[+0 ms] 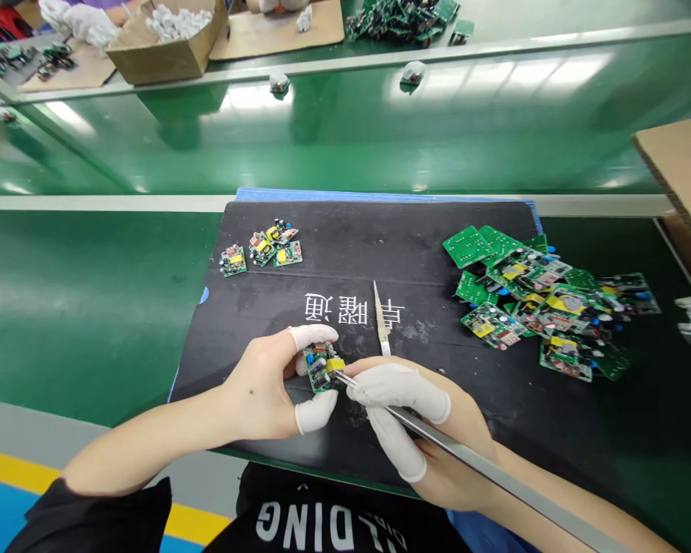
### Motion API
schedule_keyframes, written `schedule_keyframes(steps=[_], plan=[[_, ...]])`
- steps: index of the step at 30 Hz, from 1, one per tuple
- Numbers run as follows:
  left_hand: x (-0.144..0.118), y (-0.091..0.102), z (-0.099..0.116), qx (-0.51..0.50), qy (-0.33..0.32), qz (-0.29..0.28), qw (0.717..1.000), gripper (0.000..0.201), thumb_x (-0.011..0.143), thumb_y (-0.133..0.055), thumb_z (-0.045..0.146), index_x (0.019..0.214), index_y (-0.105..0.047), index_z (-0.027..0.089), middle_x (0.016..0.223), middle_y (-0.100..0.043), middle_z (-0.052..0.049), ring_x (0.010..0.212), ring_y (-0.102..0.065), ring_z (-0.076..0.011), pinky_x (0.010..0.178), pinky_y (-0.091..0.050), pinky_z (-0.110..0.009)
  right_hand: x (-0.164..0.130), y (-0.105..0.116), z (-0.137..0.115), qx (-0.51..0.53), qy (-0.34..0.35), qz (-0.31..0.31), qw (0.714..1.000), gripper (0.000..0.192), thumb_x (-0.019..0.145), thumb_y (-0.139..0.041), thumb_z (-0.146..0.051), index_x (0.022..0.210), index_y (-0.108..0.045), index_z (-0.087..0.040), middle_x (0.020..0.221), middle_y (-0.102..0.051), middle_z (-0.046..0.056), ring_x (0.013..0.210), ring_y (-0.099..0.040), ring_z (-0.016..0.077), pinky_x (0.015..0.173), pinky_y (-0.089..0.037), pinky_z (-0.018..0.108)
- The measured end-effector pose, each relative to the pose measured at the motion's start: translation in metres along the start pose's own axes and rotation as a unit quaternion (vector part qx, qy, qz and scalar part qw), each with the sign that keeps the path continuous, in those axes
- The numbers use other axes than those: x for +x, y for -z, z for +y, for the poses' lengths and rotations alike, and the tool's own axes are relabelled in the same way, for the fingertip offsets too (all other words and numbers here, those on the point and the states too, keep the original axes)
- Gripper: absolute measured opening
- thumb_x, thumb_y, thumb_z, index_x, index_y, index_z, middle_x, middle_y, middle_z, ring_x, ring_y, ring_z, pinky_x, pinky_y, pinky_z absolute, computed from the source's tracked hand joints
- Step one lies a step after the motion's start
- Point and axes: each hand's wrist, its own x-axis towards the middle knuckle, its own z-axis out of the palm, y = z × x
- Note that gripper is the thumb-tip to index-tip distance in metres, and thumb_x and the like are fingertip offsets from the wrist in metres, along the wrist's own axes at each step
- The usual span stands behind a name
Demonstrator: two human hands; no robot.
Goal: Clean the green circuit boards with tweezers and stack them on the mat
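My left hand (265,384), with white finger cots on its tips, grips a small green circuit board (318,369) by its edges between thumb and fingers. The board carries a yellow transformer, blue parts and dark cylinders, facing up. In my right hand (431,430), also wearing white finger cots, is a pair of long metal tweezers (466,455). Their tips touch or nearly touch the board beside the yellow part; exact contact cannot be made out. Just beyond my right hand, a pointed blade-like tool (381,319) lies on the black mat (345,261).
Several finished-looking boards (263,247) lie at the mat's upper left. A larger heap of boards (544,299) spreads over its right side. Across the green conveyor (351,146) stand a cardboard box (166,61) of white pieces and another board pile (406,19). A co-worker's gloved hand (89,23) shows there.
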Motion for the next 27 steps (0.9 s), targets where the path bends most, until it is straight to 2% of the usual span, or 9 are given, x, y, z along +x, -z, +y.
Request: schedule_keyframes(steps=[4,8,19,27], plan=[[0.0007,0.0017,0.0022,-0.001,0.002,-0.003,1.0,0.047,0.071,-0.061,0.027,0.115,-0.059,0.011,0.087,-0.071,-0.012,0.078,-0.071,-0.0269,0.065,-0.063,-0.04,-0.0018,-0.0002,0.0021,0.017,-0.02,-0.009,1.0,0.03,0.079,-0.053,0.001,0.101,-0.058,-0.02,0.094,-0.073,0.009,0.085,-0.074,0.0173,0.077,-0.062,0.023],[0.0011,0.0028,0.0041,-0.003,0.003,-0.004,1.0,0.046,0.071,-0.061,0.027,0.114,-0.06,0.01,0.085,-0.071,-0.013,0.08,-0.072,-0.0282,0.064,-0.063,-0.041,-0.0035,0.0004,0.0037,0.009,0.0,-0.015,1.0,0.033,0.08,-0.053,0.0,0.103,-0.059,-0.022,0.093,-0.073,0.007,0.09,-0.073,0.0184,0.078,-0.062,0.026],[0.0004,0.0021,0.0037,-0.007,0.003,-0.009,1.0,0.047,0.07,-0.061,0.027,0.114,-0.06,0.01,0.088,-0.071,-0.013,0.078,-0.072,-0.027,0.065,-0.063,-0.04,0.0002,0.0035,0.002,-0.002,0.012,-0.032,0.999,0.03,0.079,-0.052,0.001,0.1,-0.059,-0.019,0.092,-0.072,0.009,0.093,-0.071,0.0177,0.081,-0.061,0.028],[0.0007,0.0028,0.0043,-0.007,0.007,-0.015,1.0,0.047,0.07,-0.061,0.028,0.113,-0.06,0.01,0.085,-0.071,-0.012,0.076,-0.071,-0.026,0.066,-0.063,-0.039,-0.0002,0.0021,0.0037,-0.003,-0.002,-0.025,1.0,0.031,0.08,-0.053,0.002,0.101,-0.059,-0.02,0.094,-0.072,0.008,0.089,-0.073,0.0154,0.08,-0.06,0.021]])
